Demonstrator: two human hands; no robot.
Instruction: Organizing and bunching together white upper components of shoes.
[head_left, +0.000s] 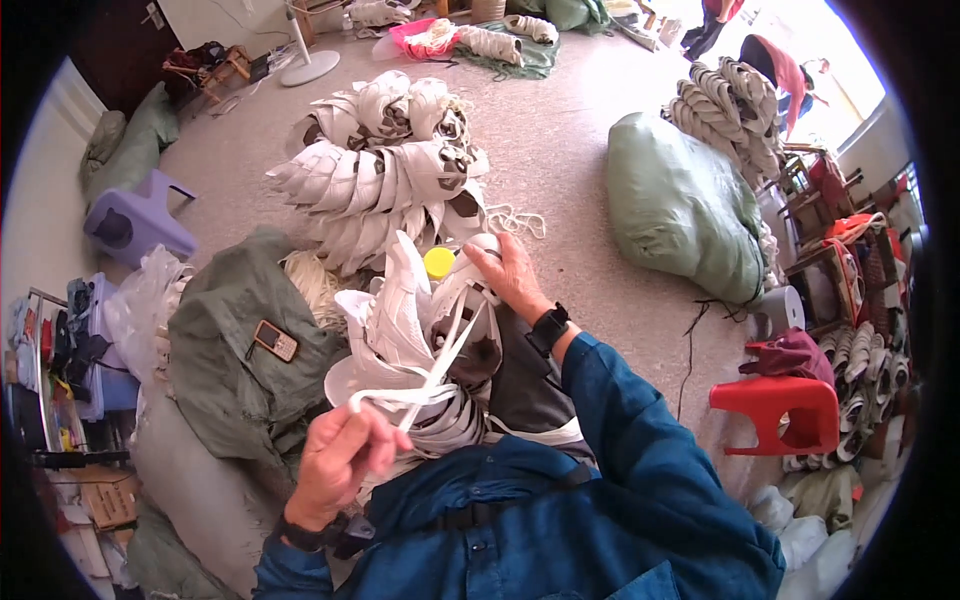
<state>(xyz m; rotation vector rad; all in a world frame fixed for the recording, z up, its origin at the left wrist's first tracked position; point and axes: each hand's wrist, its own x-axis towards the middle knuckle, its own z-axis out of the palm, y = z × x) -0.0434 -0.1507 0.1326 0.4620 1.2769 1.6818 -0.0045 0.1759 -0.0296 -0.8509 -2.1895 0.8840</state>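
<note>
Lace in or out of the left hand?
In: the left hand pinches the lace; strands run toward the shoe the right hand grips.

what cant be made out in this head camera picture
All in the head view:
- How the white lace lies inside the left hand: hidden by its curled fingers.
- Part of the white shoe upper at the right hand: covered by that hand.
- Contents of the stuffed green sack: hidden by its fabric.
- The phone's display: too small to read.
- The blue left sleeve: cut off by the lower edge.
</note>
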